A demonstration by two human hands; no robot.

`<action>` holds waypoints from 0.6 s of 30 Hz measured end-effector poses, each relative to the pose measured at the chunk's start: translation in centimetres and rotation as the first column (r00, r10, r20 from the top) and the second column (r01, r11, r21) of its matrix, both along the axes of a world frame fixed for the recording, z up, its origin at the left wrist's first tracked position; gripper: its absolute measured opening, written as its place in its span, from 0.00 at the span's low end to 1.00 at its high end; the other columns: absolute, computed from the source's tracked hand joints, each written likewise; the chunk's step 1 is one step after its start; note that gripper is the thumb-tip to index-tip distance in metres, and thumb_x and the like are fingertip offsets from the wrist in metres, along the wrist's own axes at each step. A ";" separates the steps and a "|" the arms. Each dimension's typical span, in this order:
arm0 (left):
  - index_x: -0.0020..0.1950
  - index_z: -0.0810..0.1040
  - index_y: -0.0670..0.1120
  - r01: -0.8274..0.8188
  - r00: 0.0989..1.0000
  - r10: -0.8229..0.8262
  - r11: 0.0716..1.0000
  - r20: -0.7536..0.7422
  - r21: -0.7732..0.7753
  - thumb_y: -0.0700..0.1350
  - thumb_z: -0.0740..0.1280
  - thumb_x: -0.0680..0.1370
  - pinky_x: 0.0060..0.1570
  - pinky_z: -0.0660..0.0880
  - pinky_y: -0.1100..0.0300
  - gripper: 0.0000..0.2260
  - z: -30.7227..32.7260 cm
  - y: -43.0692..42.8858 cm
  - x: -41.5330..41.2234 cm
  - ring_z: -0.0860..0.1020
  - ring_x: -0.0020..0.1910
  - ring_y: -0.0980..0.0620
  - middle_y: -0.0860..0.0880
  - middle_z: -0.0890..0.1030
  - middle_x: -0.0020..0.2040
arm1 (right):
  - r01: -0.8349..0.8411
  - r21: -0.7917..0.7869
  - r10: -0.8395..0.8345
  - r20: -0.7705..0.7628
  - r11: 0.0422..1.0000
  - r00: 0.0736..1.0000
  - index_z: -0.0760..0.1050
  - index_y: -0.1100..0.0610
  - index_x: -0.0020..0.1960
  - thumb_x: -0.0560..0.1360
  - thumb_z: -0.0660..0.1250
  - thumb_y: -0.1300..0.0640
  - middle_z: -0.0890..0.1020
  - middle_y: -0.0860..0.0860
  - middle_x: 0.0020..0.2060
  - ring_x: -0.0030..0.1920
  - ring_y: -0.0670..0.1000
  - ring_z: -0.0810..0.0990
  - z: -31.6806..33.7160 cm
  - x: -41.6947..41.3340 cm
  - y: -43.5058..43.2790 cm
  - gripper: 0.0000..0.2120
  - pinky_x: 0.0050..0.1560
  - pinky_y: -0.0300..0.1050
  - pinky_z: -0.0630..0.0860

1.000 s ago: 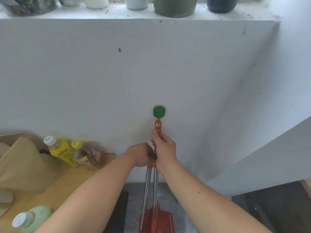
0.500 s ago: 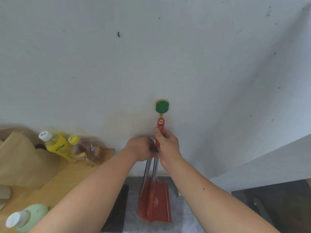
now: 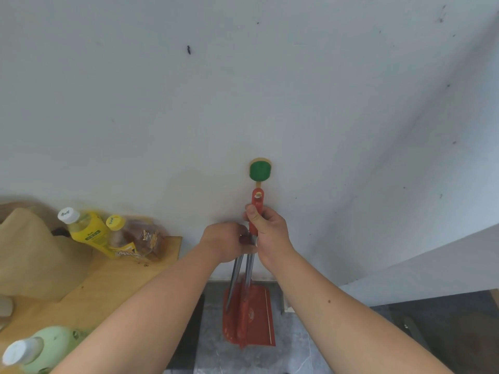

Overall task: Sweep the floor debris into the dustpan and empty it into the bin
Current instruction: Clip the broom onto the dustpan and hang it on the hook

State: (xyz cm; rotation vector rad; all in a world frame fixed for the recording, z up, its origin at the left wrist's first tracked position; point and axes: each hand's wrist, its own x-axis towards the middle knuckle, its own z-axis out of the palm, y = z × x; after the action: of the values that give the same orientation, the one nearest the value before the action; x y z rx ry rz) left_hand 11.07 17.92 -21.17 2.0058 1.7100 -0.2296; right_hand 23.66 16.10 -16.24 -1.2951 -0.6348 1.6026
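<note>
My two bare forearms enter from the lower edge and converge at centre. At lower left, a pale green bottle (image 3: 43, 346) with a white cap lies on the wooden table (image 3: 108, 290). Further along the table lie a brown paper bag (image 3: 32, 252) and two yellow-capped and white-capped bottles (image 3: 89, 230) beside the wall. The left grip (image 3: 226, 242) is curled round the top of the left metal shaft (image 3: 235, 276), knuckles facing me. The right grip (image 3: 268, 234), touching the left one, is wrapped round the red handle (image 3: 257, 206), thumb laid up along it. A second metal shaft (image 3: 249, 268) runs down from that handle. Both shafts descend to the red dustpan (image 3: 260, 311), which stands upright against the wall base on the grey floor (image 3: 294, 354), with a red brush head (image 3: 241, 322) against its face. The handle tip lies just below a green knob (image 3: 260, 171) fixed to the white wall (image 3: 243, 90); whether it hangs there I cannot tell.
</note>
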 end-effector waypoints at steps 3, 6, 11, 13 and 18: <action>0.58 0.82 0.60 -0.008 1.000 0.008 1.000 -0.010 -0.007 0.70 0.62 0.73 0.46 0.74 0.57 0.22 0.2 -0.2 0.3 0.82 0.54 0.51 0.57 0.85 0.53 | -0.010 0.000 0.010 0.013 1.000 1.000 0.83 0.53 0.43 0.75 0.74 0.54 0.83 0.53 0.41 0.44 0.51 0.79 -0.1 0.1 0.0 0.04 0.48 0.46 0.75; 0.56 0.82 0.59 0.015 0.999 -0.015 1.000 -0.031 0.010 0.68 0.63 0.75 0.49 0.77 0.56 0.19 0.6 -0.5 0.5 0.82 0.52 0.52 0.58 0.84 0.51 | -0.036 -0.002 0.036 0.010 0.999 0.999 0.84 0.53 0.44 0.75 0.74 0.54 0.84 0.54 0.44 0.47 0.52 0.80 -0.2 0.4 0.0 0.03 0.47 0.44 0.74; 0.51 0.81 0.55 0.082 0.996 -0.076 0.989 -0.055 0.121 0.62 0.64 0.76 0.50 0.75 0.55 0.14 0.8 -1.3 0.2 0.81 0.51 0.50 0.55 0.84 0.49 | -0.055 0.025 0.056 -0.060 0.998 0.997 0.84 0.56 0.47 0.73 0.75 0.59 0.83 0.53 0.43 0.46 0.52 0.78 -0.5 1.5 0.0 0.03 0.47 0.44 0.74; 0.52 0.81 0.55 0.097 0.994 -0.087 0.979 -0.062 0.177 0.61 0.65 0.76 0.51 0.73 0.54 0.14 0.7 -1.6 -0.1 0.80 0.52 0.49 0.54 0.82 0.49 | -0.042 0.036 0.044 -0.070 0.998 0.997 0.84 0.58 0.49 0.73 0.75 0.61 0.83 0.51 0.41 0.43 0.51 0.78 -0.8 2.1 -0.1 0.06 0.48 0.45 0.75; 0.58 0.82 0.55 0.076 0.997 -0.073 0.961 -0.022 0.265 0.61 0.66 0.76 0.52 0.72 0.54 0.15 0.7 -2.6 -0.1 0.79 0.55 0.49 0.54 0.81 0.51 | 0.011 -0.037 -0.011 0.022 0.999 1.000 0.81 0.59 0.58 0.69 0.78 0.60 0.85 0.52 0.51 0.51 0.49 0.82 -1.1 3.7 -1.2 0.18 0.50 0.40 0.74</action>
State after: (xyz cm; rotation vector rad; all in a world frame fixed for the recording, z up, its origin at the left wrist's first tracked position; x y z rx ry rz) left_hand 10.93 15.35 -20.44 2.2667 1.7519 -0.0372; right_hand 27.38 14.90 -17.35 -1.3420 -0.6129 1.6001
